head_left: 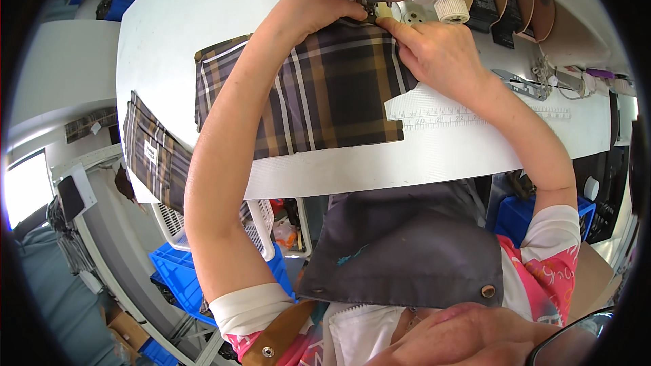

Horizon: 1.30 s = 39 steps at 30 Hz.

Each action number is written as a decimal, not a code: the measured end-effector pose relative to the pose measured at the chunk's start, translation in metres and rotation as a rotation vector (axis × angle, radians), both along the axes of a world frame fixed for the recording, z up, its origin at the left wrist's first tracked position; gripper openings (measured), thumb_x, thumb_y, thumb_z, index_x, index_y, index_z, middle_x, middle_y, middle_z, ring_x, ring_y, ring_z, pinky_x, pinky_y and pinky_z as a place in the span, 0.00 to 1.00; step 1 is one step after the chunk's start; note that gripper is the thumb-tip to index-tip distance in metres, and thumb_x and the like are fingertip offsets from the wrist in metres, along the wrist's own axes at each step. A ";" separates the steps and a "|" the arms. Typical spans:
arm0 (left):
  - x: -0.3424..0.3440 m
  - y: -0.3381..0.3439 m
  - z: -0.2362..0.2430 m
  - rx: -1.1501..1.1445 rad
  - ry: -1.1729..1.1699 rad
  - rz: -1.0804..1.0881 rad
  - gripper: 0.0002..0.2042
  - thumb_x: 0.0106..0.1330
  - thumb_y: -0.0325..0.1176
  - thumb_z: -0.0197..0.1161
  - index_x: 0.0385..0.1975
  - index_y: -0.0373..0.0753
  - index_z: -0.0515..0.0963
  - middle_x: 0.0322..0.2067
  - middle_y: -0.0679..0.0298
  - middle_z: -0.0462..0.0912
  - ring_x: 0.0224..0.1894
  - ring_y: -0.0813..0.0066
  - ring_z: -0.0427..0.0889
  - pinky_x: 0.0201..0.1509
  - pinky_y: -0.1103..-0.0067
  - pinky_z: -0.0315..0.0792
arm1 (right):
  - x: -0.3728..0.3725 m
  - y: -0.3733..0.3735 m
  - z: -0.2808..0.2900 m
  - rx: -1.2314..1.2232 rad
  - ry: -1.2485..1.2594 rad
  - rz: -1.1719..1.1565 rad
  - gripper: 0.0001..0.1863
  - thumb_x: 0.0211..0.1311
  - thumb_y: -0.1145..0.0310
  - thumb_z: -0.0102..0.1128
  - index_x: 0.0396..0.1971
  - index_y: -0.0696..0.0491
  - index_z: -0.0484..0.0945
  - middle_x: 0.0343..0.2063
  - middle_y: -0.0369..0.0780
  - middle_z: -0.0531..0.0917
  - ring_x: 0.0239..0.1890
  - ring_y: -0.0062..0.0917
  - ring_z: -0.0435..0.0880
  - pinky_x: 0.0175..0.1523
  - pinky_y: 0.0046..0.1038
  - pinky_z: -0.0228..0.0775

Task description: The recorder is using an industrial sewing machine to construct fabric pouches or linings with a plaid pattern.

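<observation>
Head view landmark: presser foot point(371, 11)
Cloth point(333, 88): plaid, flat on table point(325, 179), top edge at the foot
Left hand point(329, 10): left of the foot, thumb by cloth edge; cannot tell whether it grips
Right hand point(444, 51): right of the foot, forefinger extended to cloth edge; grip unclear
Ruler point(488, 116): nearer the wearer than the foot, rightward
Second plaid piece point(154, 156): well left of the foot

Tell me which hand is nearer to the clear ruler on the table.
Right. The right hand is on the checked cloth near its far right corner, just beyond the ruler; the left hand is farther off to the left, at the cloth's far edge.
</observation>
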<state>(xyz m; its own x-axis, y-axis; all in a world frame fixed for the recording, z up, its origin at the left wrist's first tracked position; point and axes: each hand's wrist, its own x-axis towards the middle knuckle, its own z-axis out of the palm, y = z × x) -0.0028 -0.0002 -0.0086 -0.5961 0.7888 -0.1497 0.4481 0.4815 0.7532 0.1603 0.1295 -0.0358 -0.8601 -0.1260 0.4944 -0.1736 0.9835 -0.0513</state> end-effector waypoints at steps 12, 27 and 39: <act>-0.006 -0.001 -0.003 -0.002 0.019 -0.024 0.19 0.44 0.38 0.71 0.35 0.33 0.80 0.30 0.58 0.82 0.33 0.70 0.79 0.40 0.78 0.72 | -0.002 -0.002 0.002 -0.008 -0.008 -0.009 0.12 0.47 0.71 0.57 0.35 0.52 0.80 0.08 0.39 0.75 0.13 0.29 0.77 0.20 0.29 0.68; -0.013 -0.003 -0.013 0.059 0.116 -0.063 0.19 0.47 0.37 0.70 0.38 0.34 0.79 0.34 0.59 0.82 0.37 0.70 0.79 0.44 0.77 0.71 | -0.001 0.003 -0.002 -0.027 -0.009 -0.008 0.13 0.50 0.69 0.58 0.39 0.50 0.78 0.12 0.38 0.76 0.15 0.28 0.78 0.22 0.28 0.69; -0.012 -0.006 -0.016 0.130 0.113 -0.093 0.18 0.49 0.34 0.70 0.39 0.34 0.79 0.35 0.61 0.82 0.38 0.74 0.79 0.44 0.79 0.71 | 0.005 0.011 -0.005 -0.044 0.005 0.069 0.18 0.46 0.73 0.62 0.42 0.48 0.78 0.16 0.35 0.76 0.18 0.26 0.76 0.24 0.28 0.67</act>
<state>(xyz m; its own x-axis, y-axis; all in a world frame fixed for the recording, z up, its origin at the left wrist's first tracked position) -0.0149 -0.0061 -0.0249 -0.5267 0.8498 0.0215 0.5718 0.3355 0.7487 0.1654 0.1401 -0.0406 -0.8476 -0.1632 0.5049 -0.2414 0.9660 -0.0929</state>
